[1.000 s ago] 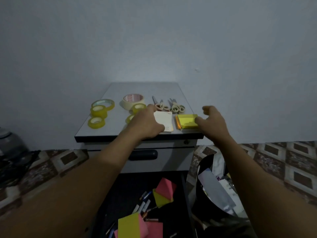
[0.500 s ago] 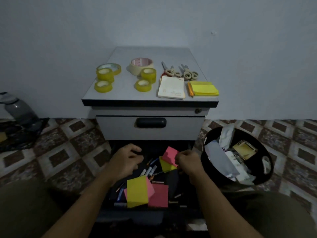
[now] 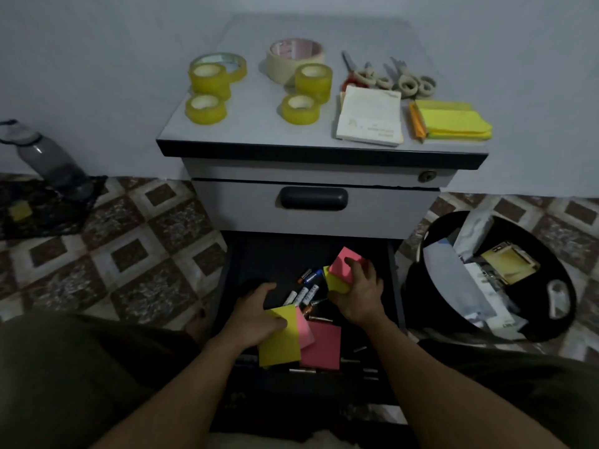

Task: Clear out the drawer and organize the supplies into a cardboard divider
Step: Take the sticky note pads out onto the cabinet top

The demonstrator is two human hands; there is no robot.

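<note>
right hand [image 3: 359, 293] grips a square pink-and-yellow paper pad [image 3: 343, 270]; left hand [image 3: 256, 312] lies flat on a yellow pad [image 3: 278, 345].

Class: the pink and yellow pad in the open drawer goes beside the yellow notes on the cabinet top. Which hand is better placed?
Right. The right hand grips the pink and yellow pad, and the yellow notes lie on that side. The left hand rests on another yellow pad.

view: one, worn on the head | aim: tilted forward and down | near: open drawer [image 3: 275, 264] framed close below | far: cabinet top [image 3: 256, 131] and wall [image 3: 97, 59] seen beyond
</note>
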